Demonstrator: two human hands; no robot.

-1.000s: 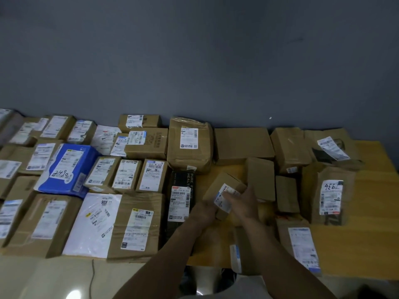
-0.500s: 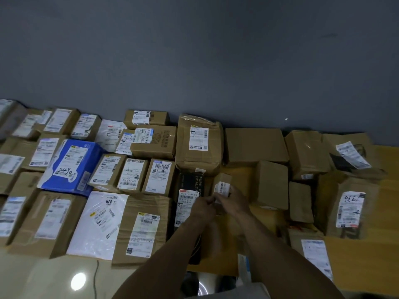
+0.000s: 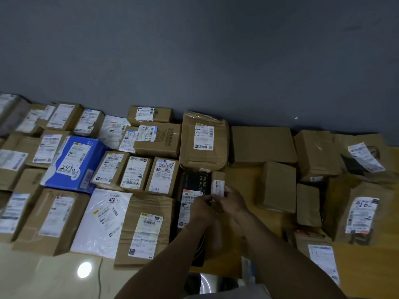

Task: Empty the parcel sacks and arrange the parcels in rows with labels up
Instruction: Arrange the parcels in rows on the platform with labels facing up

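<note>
While label-up, small parcel (image 3: 218, 182), near end in tight grip: left hand (image 3: 201, 208), right hand (image 3: 235, 201).

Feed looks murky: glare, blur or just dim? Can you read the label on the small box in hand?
Head view: dim overall; one round glare spot on the floor; wide-angle curves the frame edges. Small box, gripped by left hand and right hand: barcode shows, text too soft to read.
</note>
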